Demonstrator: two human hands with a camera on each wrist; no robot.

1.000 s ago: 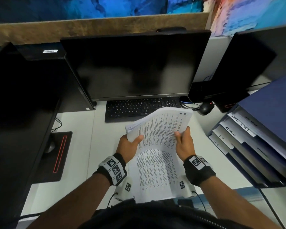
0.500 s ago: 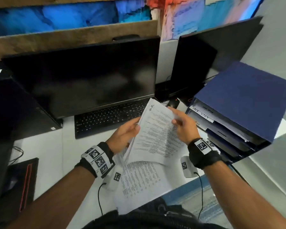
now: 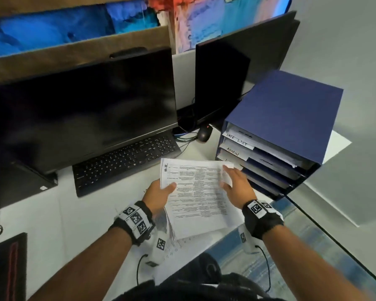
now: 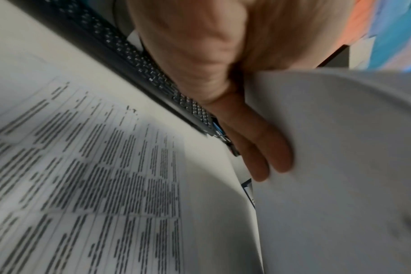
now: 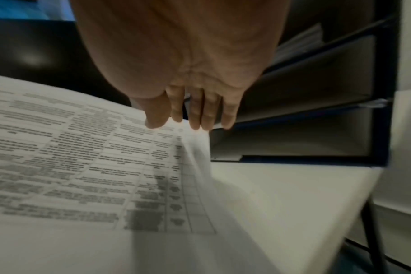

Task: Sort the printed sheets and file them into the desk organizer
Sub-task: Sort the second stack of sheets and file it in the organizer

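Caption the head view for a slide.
Both hands hold a printed sheet beside the blue desk organizer.

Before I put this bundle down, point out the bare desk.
Bare desk lies left of the left hand, in front of the keyboard. A narrower bare strip runs between the keyboard and the organizer. Crowded: loose sheets under the held sheets; the right hand nearly meets the organizer.
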